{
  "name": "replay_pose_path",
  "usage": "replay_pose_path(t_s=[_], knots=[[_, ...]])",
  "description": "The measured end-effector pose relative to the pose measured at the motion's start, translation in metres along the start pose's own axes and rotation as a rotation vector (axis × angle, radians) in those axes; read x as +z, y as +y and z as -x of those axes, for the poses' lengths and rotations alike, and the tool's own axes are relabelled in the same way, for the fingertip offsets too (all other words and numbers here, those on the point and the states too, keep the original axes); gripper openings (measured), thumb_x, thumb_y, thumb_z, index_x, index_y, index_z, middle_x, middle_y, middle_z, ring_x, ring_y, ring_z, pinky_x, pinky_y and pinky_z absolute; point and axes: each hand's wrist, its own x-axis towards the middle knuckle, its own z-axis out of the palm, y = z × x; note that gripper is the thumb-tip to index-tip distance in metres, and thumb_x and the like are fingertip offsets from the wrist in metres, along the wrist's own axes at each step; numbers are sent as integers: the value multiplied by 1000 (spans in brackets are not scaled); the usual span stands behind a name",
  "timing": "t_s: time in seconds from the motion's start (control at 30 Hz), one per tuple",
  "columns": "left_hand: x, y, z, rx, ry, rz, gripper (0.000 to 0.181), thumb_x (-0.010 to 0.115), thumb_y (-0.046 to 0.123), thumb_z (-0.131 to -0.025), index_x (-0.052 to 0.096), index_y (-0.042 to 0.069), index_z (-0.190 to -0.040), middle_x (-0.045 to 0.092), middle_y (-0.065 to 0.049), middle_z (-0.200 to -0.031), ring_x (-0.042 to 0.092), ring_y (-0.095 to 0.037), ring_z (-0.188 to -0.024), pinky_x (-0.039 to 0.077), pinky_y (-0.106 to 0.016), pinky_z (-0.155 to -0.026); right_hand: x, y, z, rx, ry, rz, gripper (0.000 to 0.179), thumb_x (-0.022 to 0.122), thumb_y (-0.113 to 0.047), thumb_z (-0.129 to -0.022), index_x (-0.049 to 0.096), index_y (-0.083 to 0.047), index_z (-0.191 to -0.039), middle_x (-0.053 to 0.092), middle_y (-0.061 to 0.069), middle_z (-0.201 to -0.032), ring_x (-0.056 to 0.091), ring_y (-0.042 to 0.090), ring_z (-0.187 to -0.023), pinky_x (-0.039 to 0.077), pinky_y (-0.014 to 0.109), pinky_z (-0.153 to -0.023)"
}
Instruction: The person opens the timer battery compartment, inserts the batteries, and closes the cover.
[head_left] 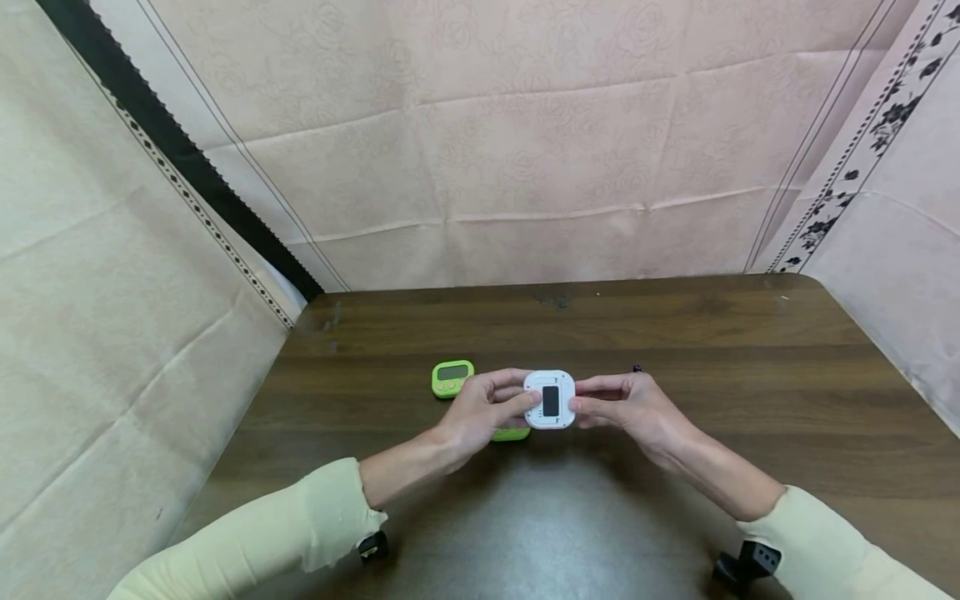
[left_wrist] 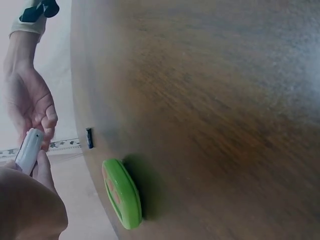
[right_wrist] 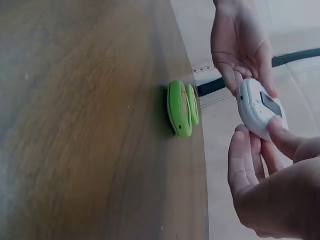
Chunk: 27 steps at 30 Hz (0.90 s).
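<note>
Between both hands [head_left: 482, 410] [head_left: 639, 412], a white device [head_left: 551, 400]

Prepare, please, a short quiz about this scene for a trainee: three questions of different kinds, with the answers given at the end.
1. True or false: the left hand and the right hand both hold the white device.
2. What colour are the two other devices lying on the table? A. red; B. green; C. blue.
3. Fill the gap: in the head view, the small dark object is nearest to the ____ hand.

Key: 1. True. 2. B. 3. Right.
</note>
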Motion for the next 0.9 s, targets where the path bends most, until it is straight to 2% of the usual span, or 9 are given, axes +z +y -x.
replay_pose_path(t_s=[0.2,0.4,0.57,0.7,0.83,0.9], knots=[[2,2,3,-4,-14,10,34,70,8,-104,67,3,-137,76,-16,-123,75,-22,-103,61,-52,-98,-6,0,-4,31,-62,-30,40,82,-9,-95,69,14,-126,77,17,-111,76,23,-91,64,36,-91],[3,3,4,10,-38,14,36,67,7,-106,64,0,-141,74,-19,-127,74,-23,-106,62,-46,-96,-11,0,-5,26,-101,-39,36,83,-10,-95,71,10,-122,75,15,-110,74,26,-94,63,39,-93],[2,7,4,15,-122,-20,40,57,9,-111,54,-2,-149,69,-22,-135,71,-29,-118,57,-48,-104,-8,4,-6,-78,-198,-51,27,78,-7,-98,65,2,-119,68,16,-119,69,26,-104,61,43,-97],[3,9,4,54,-179,-17,45,50,5,-113,45,-3,-157,61,-23,-147,62,-32,-133,51,-47,-112,0,3,-7,-188,-272,-48,26,75,-5,-100,58,-2,-119,63,17,-130,65,28,-119,60,38,-97],[3,7,3,68,-148,-3,46,51,3,-112,46,-1,-158,60,-21,-149,58,-29,-137,50,-41,-112,7,3,-8,-301,-292,6,28,77,-1,-97,54,-1,-115,64,20,-126,65,29,-119,61,35,-93],[3,6,2,53,-117,-5,44,54,4,-111,51,1,-155,63,-19,-145,61,-29,-135,51,-43,-111,11,3,-9,-349,-264,54,34,81,1,-94,54,0,-115,65,20,-125,65,28,-118,62,35,-94]])
